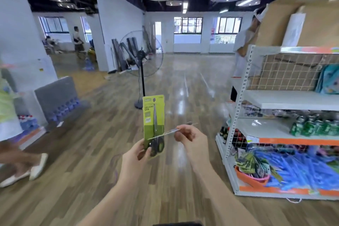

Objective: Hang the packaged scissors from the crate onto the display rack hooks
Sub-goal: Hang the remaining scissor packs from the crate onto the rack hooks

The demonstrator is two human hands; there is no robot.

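**Q:** So where are the scissors, and who has hold of them?

**A:** Centre of the frame, held upright. The left hand (136,154) pinches the bottom of a green carded pack of scissors (153,124), thumb and fingers closed over the black handles. The right hand (189,136), just to its right, is closed on a thin clear strip (173,131) that runs across to the pack (a plastic sleeve or film, I judge; it is too blurred to be sure).

**Q:** And the rack?

**A:** A white shelving unit (244,86) fills the right of the frame, well apart from the pack. A wire grid panel (286,73) sits in its upper part; I cannot make out individual hooks. An orange basket (244,176) of similar packs rests at lower right.

**Q:** What could go wrong?

**A:** The pack is held only at its foot, so a tug on the clear strip could tip or twist it out of the pinch. The hang hole at the card's top could also miss a hook or tear if pushed at an angle.

**Q:** Room to move?

**A:** Plenty ahead: open wooden floor, with a pedestal fan (142,58) behind the pack at mid-frame. At far left, a passer-by's foot (38,166) is close. The unit's upright post is the nearest hard edge on the right.
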